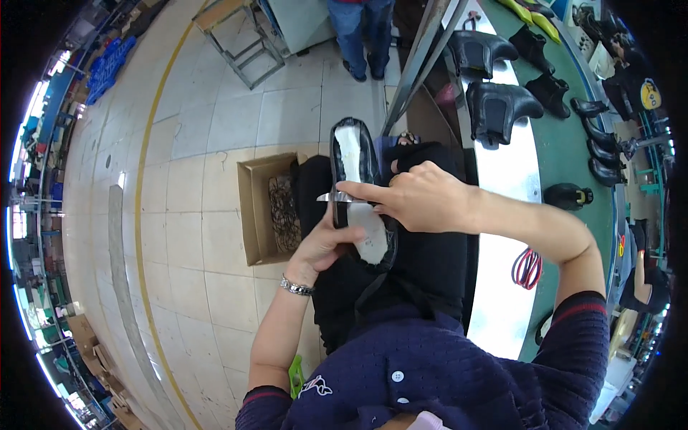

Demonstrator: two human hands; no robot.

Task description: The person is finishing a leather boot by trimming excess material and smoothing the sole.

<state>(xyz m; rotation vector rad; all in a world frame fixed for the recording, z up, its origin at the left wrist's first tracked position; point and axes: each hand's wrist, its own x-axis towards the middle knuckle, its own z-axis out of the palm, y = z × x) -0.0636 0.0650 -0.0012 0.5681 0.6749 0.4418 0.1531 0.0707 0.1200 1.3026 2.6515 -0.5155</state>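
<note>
- My left hand [324, 245], wearing a silver link bracelet [296, 287] at the wrist, is closed around the black shoe with a white insole board [358, 193], supporting it from below over my lap.
- My right hand [419, 197] is closed on a small metal blade [331, 196], forefinger extended along it, the blade lying across the shoe's sole.
- Just left of my knees, an open brown cardboard box [252, 208] sits on the tiled floor, holding dark scraps.
- To my right, black shoe uppers on lasts [502, 107] stand along the green conveyor bench [566, 158].
- Farther off, another person's legs in blue jeans [358, 29].
</note>
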